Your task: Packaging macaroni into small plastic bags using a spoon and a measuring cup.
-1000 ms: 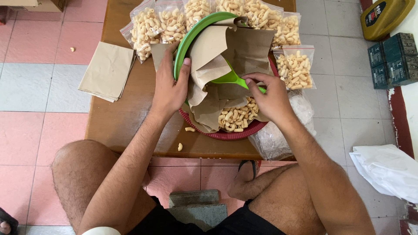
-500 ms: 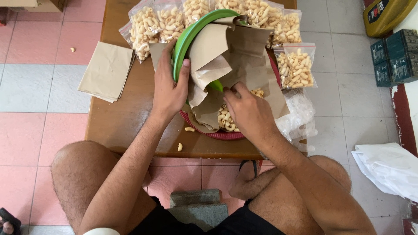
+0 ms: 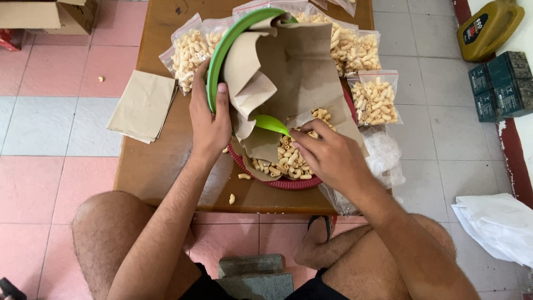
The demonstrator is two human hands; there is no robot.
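From left to right we see a stack of brown paper sheets [image 3: 143, 105], then our left hand [image 3: 210, 123] clamped on the tilted green basin's [image 3: 222, 53] rim. Our right hand [image 3: 328, 157] pinches a green scoop [image 3: 271, 123] over snacks [image 3: 283, 158] in the red basket [image 3: 288, 183]

One head-worn view looks steeply down, close over the low wooden table [image 3: 166, 183].

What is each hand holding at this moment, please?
Left hand: closed on the rim of the green tray.
Right hand: closed on the green scoop.
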